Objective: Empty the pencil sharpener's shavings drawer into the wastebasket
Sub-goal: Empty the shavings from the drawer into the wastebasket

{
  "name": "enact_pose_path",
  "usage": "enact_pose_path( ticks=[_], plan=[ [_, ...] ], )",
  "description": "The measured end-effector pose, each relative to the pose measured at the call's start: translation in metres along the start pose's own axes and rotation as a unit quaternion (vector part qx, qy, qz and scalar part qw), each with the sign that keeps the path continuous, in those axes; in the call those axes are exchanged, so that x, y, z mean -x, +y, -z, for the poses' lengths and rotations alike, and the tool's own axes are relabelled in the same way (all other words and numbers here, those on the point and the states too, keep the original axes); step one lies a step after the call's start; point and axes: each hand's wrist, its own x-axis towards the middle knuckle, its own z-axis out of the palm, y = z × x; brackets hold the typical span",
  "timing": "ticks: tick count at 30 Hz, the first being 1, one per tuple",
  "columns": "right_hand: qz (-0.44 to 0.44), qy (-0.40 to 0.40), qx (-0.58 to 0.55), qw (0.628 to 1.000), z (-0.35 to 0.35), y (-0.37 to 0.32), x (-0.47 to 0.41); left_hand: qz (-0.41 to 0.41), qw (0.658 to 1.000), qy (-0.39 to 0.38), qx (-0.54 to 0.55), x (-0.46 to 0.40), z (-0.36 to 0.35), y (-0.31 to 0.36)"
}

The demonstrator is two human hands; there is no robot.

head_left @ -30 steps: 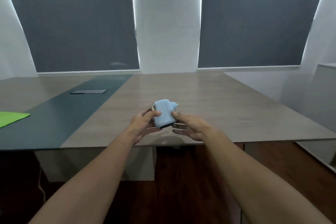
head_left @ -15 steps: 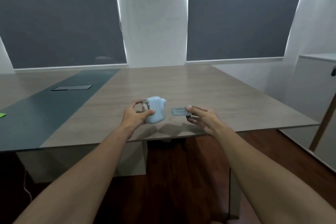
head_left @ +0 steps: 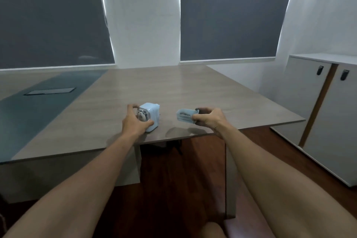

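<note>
A pale blue pencil sharpener (head_left: 149, 117) stands on the wooden table (head_left: 173, 91) near its front edge. My left hand (head_left: 135, 121) wraps around its left side and holds it. The small translucent blue shavings drawer (head_left: 184, 115) is out of the sharpener, held a little above the table to the right. My right hand (head_left: 208, 120) pinches the drawer's right end. No wastebasket is in view.
A grey cabinet (head_left: 326, 114) with two black handles stands at the right, past the table's corner. A dark blue-grey strip with a cable hatch (head_left: 50, 91) runs along the table's left. Dark wooden floor (head_left: 183, 179) lies below the table edge.
The drawer has come out of the sharpener and moved right in my right hand. My left hand has set the sharpener down on the table. The view has swung to the right.
</note>
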Motion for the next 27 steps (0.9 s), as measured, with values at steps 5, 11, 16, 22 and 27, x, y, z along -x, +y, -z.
enact_pose_path(
  ticks=[5, 11, 16, 22, 27],
  plan=[
    [0.013, 0.037, 0.074, 0.996, 0.031, -0.016, 0.018, -0.017, 0.997, 0.015, -0.069, 0.008, 0.001, 0.03],
    [0.017, 0.097, 0.098, 0.99, 0.083, -0.04, 0.05, -0.097, 0.993, -0.004, -0.065, 0.032, -0.03, 0.097],
    [0.004, 0.165, 0.135, 0.977, 0.144, -0.042, 0.085, -0.111, 0.987, -0.114, 0.0, 0.085, -0.096, 0.141],
    [-0.055, 0.197, 0.172, 0.964, 0.216, 0.003, 0.128, -0.085, 0.965, -0.247, 0.03, 0.161, -0.188, 0.138],
    [-0.138, 0.207, 0.232, 0.94, 0.278, 0.088, 0.159, -0.049, 0.945, -0.323, 0.013, 0.227, -0.266, 0.09]
  ],
)
